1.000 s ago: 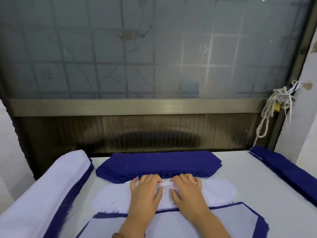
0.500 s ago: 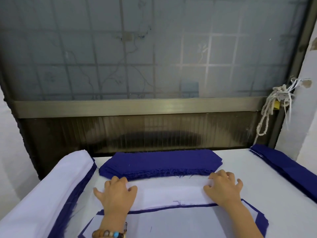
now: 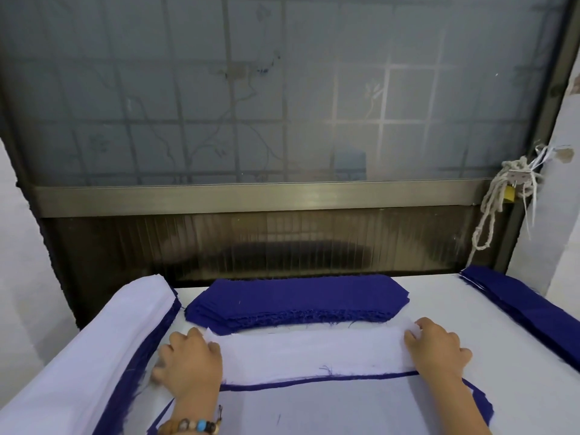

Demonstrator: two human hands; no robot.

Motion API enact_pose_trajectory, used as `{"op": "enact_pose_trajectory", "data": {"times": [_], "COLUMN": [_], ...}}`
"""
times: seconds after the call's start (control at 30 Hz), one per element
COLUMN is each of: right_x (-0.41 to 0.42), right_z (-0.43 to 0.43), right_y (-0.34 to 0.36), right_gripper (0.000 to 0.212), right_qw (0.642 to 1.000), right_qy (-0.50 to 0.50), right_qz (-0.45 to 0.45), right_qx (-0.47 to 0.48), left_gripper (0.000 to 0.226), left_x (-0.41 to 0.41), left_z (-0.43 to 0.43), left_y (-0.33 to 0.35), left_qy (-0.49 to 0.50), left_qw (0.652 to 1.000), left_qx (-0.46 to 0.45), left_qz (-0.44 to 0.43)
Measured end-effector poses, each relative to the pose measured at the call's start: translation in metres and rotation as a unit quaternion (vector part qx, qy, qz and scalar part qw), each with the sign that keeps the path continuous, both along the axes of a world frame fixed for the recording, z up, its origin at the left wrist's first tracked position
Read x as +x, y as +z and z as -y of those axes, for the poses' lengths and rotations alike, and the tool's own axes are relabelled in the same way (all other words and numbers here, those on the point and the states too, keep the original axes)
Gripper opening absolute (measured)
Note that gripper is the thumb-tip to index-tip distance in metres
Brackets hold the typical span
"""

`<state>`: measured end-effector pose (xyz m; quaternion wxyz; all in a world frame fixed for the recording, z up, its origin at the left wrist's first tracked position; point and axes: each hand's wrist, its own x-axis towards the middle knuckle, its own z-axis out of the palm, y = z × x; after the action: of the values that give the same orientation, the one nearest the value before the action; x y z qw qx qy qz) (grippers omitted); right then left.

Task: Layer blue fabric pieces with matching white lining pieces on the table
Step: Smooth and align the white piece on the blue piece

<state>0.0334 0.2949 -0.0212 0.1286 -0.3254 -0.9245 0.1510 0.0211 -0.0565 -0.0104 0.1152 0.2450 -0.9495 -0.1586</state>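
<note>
A long white lining piece lies across the table, just in front of a stack of blue fabric pieces. My left hand pinches its left end, where a corner is lifted. My right hand pinches the right end, and that corner is raised too. Nearer to me sits a larger layered piece, white on top with a blue edge showing around it.
A thick pile of white fabric over blue runs along the left side. Another blue stack lies at the right edge. A frosted window with a metal sill closes off the back, and a rope with a padlock hangs at its right.
One second ago both hands were together at the middle of the white piece. They slid apart to its two ends, flattening it, and now its end corners are lifted.
</note>
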Motion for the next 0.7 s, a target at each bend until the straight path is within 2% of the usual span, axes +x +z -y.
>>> {"op": "enact_pose_trajectory", "data": {"times": [0.1,0.2,0.3,0.43,0.6,0.7], "right_x": [0.000,0.002,0.011,0.036,0.072,0.091], "right_z": [0.002,0.005,0.004,-0.003,-0.004,-0.001], "right_y": [0.002,0.013,0.021,0.025,0.020,0.012], "right_gripper": [0.028,0.026,0.025,0.026,0.029,0.024], "right_qw": [0.999,0.993,0.989,0.992,0.996,0.996], "right_qy": [0.001,-0.003,-0.001,0.020,0.038,0.046], "right_qz": [-0.045,-0.121,-0.146,-0.123,-0.069,-0.075], "right_qx": [0.008,-0.010,-0.026,-0.035,-0.035,-0.031], "left_gripper": [0.035,0.038,0.041,0.043,0.030,0.018], "left_x": [0.004,0.010,0.017,0.039,0.073,0.095], "left_z": [-0.003,-0.003,0.007,0.027,0.045,0.047], "left_y": [0.005,0.016,0.027,0.030,0.023,0.014], "left_qy": [-0.022,-0.037,-0.045,-0.073,-0.090,-0.098], "left_qw": [0.999,0.991,0.983,0.984,0.982,0.979], "left_qx": [0.001,0.053,0.108,0.106,0.149,0.168], "left_qz": [-0.041,-0.116,-0.145,-0.121,-0.069,-0.065]}}
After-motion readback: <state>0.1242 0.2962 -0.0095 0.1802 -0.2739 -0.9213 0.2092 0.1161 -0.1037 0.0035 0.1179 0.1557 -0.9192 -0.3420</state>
